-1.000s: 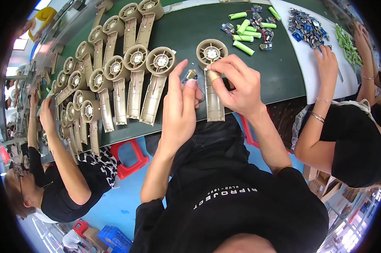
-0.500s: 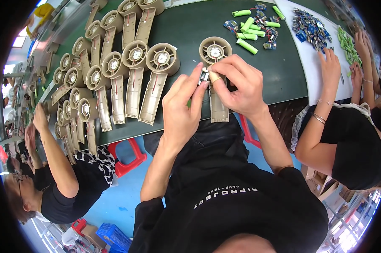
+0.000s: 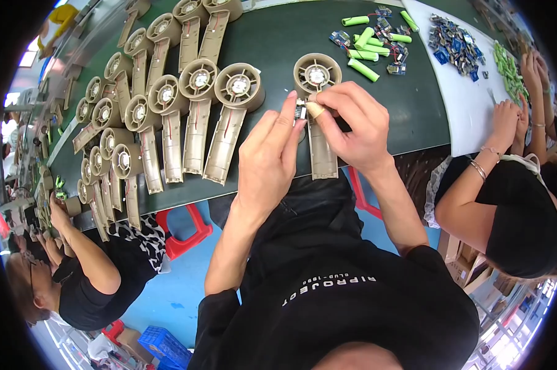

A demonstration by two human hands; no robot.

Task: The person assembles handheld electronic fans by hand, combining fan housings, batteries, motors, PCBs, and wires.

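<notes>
My left hand (image 3: 266,151) pinches a small circuit board (image 3: 300,112) between thumb and fingertips. Close against the board's upper end, my right hand (image 3: 357,126) is closed in a pinch; the tiny part at its fingertips is too small to make out. A tan covering (image 3: 314,110) sits on one right fingertip. Just beneath both hands, a beige fan housing (image 3: 323,157) lies on the green table, its round spoked head pointing away from me and its open handle toward me. My right hand hides part of the handle.
Many similar fan housings (image 3: 238,86) lie in rows to the left. Green battery cells (image 3: 363,69) with wired boards are at the back right. Beyond, a white surface (image 3: 435,92) bears a pile of blue boards (image 3: 454,46). Co-workers sit at both sides; a red stool (image 3: 189,234) stands below.
My hands stay nearly in place, with the board turned slightly and the right fingertips shifted a little. The right co-worker's hand has drawn back toward the table edge; the left co-worker's arm has lowered.
</notes>
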